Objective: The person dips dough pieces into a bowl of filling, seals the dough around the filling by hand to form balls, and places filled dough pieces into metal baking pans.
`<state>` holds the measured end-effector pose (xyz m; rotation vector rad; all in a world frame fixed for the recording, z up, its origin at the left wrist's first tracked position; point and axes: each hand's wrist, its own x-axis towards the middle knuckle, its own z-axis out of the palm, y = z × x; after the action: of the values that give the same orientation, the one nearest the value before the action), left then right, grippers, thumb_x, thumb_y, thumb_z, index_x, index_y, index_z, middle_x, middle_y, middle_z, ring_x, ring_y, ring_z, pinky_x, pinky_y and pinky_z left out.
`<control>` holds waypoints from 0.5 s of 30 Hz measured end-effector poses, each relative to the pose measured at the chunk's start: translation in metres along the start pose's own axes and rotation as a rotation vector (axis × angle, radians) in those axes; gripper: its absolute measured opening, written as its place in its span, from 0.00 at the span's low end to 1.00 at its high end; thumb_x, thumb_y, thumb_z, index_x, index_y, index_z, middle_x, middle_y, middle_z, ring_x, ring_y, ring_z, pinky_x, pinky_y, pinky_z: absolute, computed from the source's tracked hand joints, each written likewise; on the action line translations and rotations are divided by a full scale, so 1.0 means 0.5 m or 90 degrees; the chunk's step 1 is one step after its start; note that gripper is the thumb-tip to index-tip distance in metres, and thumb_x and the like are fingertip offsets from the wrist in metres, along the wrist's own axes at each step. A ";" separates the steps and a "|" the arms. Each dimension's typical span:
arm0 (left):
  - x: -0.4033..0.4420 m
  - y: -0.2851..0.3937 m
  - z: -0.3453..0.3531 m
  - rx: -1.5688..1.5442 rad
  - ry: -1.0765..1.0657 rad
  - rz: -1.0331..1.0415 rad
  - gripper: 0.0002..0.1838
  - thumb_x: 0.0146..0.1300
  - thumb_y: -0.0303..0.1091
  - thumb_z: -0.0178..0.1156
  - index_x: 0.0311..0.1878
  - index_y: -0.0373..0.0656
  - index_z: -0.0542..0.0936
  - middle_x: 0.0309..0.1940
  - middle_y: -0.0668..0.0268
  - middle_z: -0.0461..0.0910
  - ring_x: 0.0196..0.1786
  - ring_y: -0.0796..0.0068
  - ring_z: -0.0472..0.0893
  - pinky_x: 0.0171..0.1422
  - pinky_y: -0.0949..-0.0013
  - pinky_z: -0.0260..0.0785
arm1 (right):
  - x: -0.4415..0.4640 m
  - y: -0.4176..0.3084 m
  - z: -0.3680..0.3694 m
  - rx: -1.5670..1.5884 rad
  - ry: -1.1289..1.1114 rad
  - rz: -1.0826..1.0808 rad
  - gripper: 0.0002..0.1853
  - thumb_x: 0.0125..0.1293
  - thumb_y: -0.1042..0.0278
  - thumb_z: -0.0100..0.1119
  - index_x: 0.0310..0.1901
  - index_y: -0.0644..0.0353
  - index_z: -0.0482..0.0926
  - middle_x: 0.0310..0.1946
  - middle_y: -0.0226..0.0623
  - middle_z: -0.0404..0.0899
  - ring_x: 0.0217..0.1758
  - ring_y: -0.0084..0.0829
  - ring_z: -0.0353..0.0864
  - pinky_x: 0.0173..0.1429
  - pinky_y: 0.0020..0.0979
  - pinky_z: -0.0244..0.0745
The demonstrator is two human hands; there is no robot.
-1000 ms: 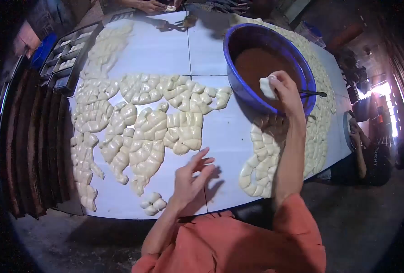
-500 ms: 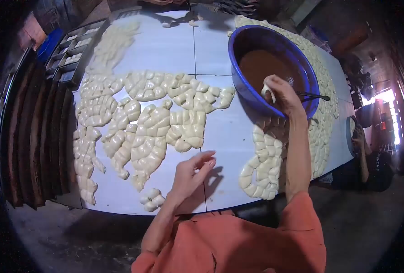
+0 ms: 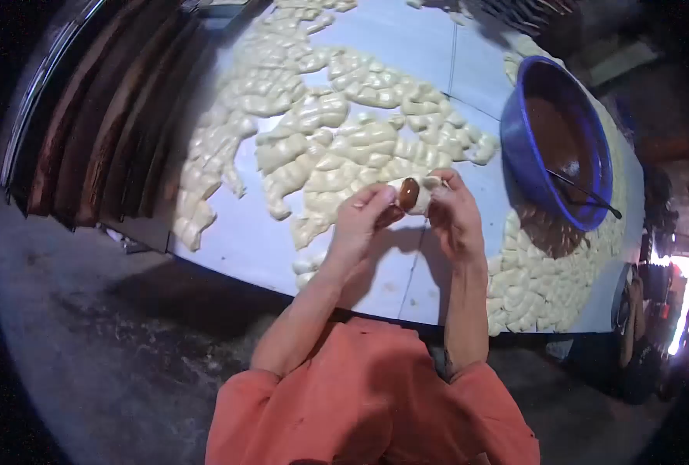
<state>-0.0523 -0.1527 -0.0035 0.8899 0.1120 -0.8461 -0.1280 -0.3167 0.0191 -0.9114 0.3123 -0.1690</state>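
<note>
Between my two hands, just above the table, is a small pale dough piece (image 3: 419,206) with a glossy brown dab of filling (image 3: 409,193) on it. My left hand (image 3: 365,222) pinches its left side with thumb and fingers. On the other side my right hand (image 3: 457,213) grips the dough's edge, fingers curled. Behind and left of the hands, many shiny pale dough pieces (image 3: 360,151) lie pressed against each other in patches. To the right stands a blue basin (image 3: 513,147) of brown filling (image 3: 550,132), with a dark-handled utensil (image 3: 592,198) resting in it.
More dough pieces (image 3: 534,287) cover the right side of the white table (image 3: 391,291), in front of and behind the basin. Dark upright trays (image 3: 96,116) stack at the left. A person in dark clothing (image 3: 631,356) is at the far right.
My right hand has come from over the basin to meet my left hand. Brown filling now shows on the dough piece. The view has turned, shifting the table and basin within it.
</note>
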 end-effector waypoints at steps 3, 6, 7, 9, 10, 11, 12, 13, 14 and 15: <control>-0.030 0.030 -0.046 0.012 0.090 0.039 0.14 0.68 0.34 0.67 0.52 0.36 0.82 0.39 0.65 0.85 0.38 0.78 0.84 0.47 0.75 0.78 | -0.022 0.051 0.081 -0.324 0.011 -0.038 0.24 0.62 0.82 0.61 0.60 0.60 0.72 0.55 0.35 0.76 0.58 0.25 0.76 0.59 0.27 0.74; -0.037 0.032 -0.075 0.043 0.122 0.075 0.16 0.67 0.32 0.67 0.54 0.34 0.82 0.40 0.65 0.85 0.39 0.78 0.83 0.46 0.76 0.76 | -0.021 0.098 0.138 -0.699 0.033 -0.280 0.25 0.63 0.78 0.64 0.62 0.60 0.74 0.59 0.43 0.73 0.62 0.34 0.76 0.63 0.33 0.73; -0.039 0.034 -0.082 0.075 0.122 0.087 0.17 0.67 0.31 0.67 0.55 0.33 0.83 0.41 0.66 0.85 0.40 0.81 0.82 0.45 0.78 0.75 | -0.019 0.113 0.147 -0.699 0.026 -0.277 0.25 0.63 0.78 0.64 0.62 0.60 0.74 0.59 0.43 0.73 0.62 0.34 0.76 0.63 0.33 0.73; -0.042 0.034 -0.087 0.072 0.118 0.103 0.17 0.67 0.31 0.68 0.55 0.32 0.83 0.40 0.66 0.85 0.40 0.81 0.82 0.45 0.79 0.74 | -0.015 0.145 0.151 -0.665 0.096 -0.248 0.16 0.66 0.76 0.64 0.56 0.61 0.80 0.57 0.44 0.75 0.59 0.37 0.77 0.61 0.34 0.74; -0.044 0.036 -0.085 0.072 0.106 0.114 0.18 0.66 0.31 0.68 0.55 0.31 0.83 0.40 0.66 0.85 0.41 0.82 0.81 0.44 0.79 0.74 | -0.014 0.153 0.153 -0.666 0.093 -0.244 0.16 0.66 0.76 0.64 0.56 0.61 0.80 0.57 0.44 0.75 0.59 0.37 0.77 0.61 0.34 0.74; -0.046 0.042 -0.082 0.069 0.120 0.111 0.19 0.65 0.33 0.69 0.56 0.31 0.82 0.38 0.66 0.85 0.40 0.83 0.81 0.43 0.79 0.73 | -0.012 0.158 0.154 -0.719 0.116 -0.292 0.13 0.66 0.76 0.63 0.52 0.61 0.82 0.54 0.44 0.76 0.54 0.36 0.78 0.57 0.34 0.74; -0.040 0.043 -0.090 0.067 0.122 0.111 0.19 0.65 0.33 0.69 0.56 0.31 0.82 0.38 0.66 0.85 0.40 0.83 0.81 0.43 0.79 0.73 | -0.007 0.162 0.152 -0.772 0.140 -0.341 0.10 0.67 0.75 0.63 0.49 0.61 0.84 0.52 0.43 0.78 0.49 0.36 0.79 0.54 0.34 0.74; -0.028 0.042 -0.101 0.117 0.098 0.127 0.19 0.66 0.32 0.69 0.57 0.33 0.82 0.40 0.66 0.85 0.40 0.82 0.82 0.43 0.79 0.74 | 0.004 0.162 0.142 -0.831 0.124 -0.405 0.10 0.67 0.72 0.63 0.49 0.62 0.85 0.48 0.39 0.80 0.43 0.31 0.77 0.49 0.31 0.73; -0.021 0.042 -0.109 0.168 0.073 0.142 0.19 0.66 0.32 0.68 0.57 0.35 0.82 0.42 0.65 0.86 0.40 0.80 0.83 0.43 0.78 0.76 | 0.005 0.164 0.142 -0.832 0.124 -0.402 0.10 0.67 0.72 0.63 0.49 0.62 0.85 0.48 0.39 0.80 0.43 0.31 0.77 0.49 0.31 0.73; -0.027 0.064 -0.102 0.183 0.071 0.078 0.18 0.67 0.34 0.69 0.56 0.36 0.82 0.42 0.66 0.85 0.38 0.82 0.82 0.41 0.80 0.76 | 0.004 0.159 0.150 -0.606 0.143 -0.215 0.11 0.67 0.71 0.64 0.49 0.62 0.85 0.47 0.37 0.80 0.45 0.29 0.76 0.50 0.30 0.72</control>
<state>-0.0267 -0.0969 -0.0104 1.2028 0.0325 -0.7081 -0.1002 -0.2133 -0.0017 -1.8972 0.4550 -0.4550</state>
